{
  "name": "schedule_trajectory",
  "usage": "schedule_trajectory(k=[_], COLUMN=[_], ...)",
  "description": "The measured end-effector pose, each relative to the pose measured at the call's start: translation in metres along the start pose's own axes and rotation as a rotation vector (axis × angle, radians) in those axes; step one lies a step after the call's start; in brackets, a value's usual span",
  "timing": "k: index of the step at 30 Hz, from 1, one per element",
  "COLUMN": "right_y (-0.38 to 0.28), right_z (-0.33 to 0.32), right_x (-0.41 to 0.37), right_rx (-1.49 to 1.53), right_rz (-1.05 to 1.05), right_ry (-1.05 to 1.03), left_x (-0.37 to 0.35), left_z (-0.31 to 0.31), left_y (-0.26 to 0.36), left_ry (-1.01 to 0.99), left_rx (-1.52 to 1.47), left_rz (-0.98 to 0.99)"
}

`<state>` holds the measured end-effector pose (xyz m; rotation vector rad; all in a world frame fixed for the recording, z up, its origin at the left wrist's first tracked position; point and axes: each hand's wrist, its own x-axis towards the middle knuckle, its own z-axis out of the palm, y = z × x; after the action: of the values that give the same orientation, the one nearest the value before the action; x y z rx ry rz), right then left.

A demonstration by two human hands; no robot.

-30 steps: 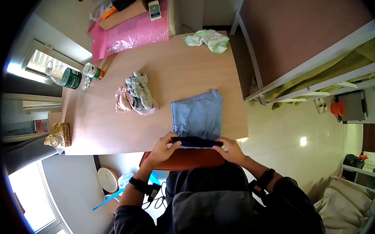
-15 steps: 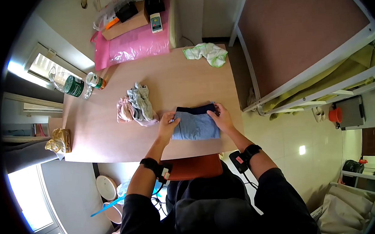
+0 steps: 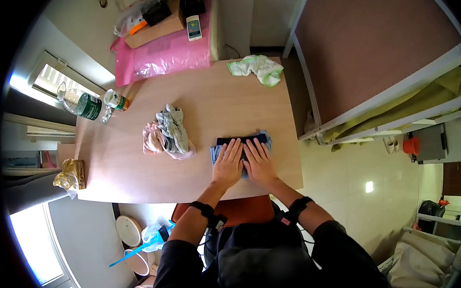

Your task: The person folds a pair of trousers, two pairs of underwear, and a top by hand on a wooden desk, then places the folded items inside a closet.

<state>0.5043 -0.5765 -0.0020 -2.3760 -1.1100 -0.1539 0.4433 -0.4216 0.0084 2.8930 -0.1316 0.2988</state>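
Folded blue underpants (image 3: 225, 141) with a dark waistband lie near the table's front edge, mostly hidden under my hands. My left hand (image 3: 228, 164) rests flat on their left half, fingers stretched out toward the waistband. Flat on the right half lies my right hand (image 3: 260, 163), its fingers also extended and the thumbs close together. To the left of my hands sits a crumpled pile of fabric, with a grey piece (image 3: 172, 127) beside a pink one (image 3: 152, 138).
A white cloth with green edging (image 3: 260, 68) lies at the table's (image 3: 132, 176) far right corner. At the left stand a large plastic bottle (image 3: 83, 104), a small tub (image 3: 116, 100) and a gold-coloured bag (image 3: 71, 176). A remote control (image 3: 194, 28) rests on pink plastic (image 3: 167, 55) behind.
Both hands have let go of the waistband's ends and moved inward, now lying flat on the underpants. Less of the blue fabric shows.
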Motion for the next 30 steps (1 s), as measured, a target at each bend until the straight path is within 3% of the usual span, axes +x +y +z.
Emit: schedule_trajectory(k=[10,19,23,26,28,29,30], right_y=[-0.008,0.000,0.004,0.007,0.014,0.016,0.017], right_z=[0.008,0.024,0.031,0.045,0.055,0.052,0.047], right_x=[-0.041,0.012,0.026,0.047,0.065,0.073,0.080], right_rx=[-0.017,-0.086,-0.128,-0.170,-0.206,-0.205,-0.162], right_rz=[0.077,0.061,0.037,0.069,0.107,0.098,0.120], right_ry=[-0.133,-0.137,-0.130,-0.112,-0.141,-0.134,-0.190], left_x=[-0.038,-0.001,0.004,-0.019,-0.042,-0.046,-0.047], left_z=[0.010,0.013,-0.027,-0.049,-0.039,-0.048,-0.061], left_y=[0.016,-0.037,-0.093,-0.142,-0.180,-0.187,-0.191], left_ry=[-0.095,0.011,0.334,0.293,0.255,0.265,0.290], left_rx=[-0.075,-0.159,0.147,0.277,-0.017,-0.011,-0.155], left_rz=[-0.177,-0.134,-0.436,-0.576,-0.702,-0.704,-0.848])
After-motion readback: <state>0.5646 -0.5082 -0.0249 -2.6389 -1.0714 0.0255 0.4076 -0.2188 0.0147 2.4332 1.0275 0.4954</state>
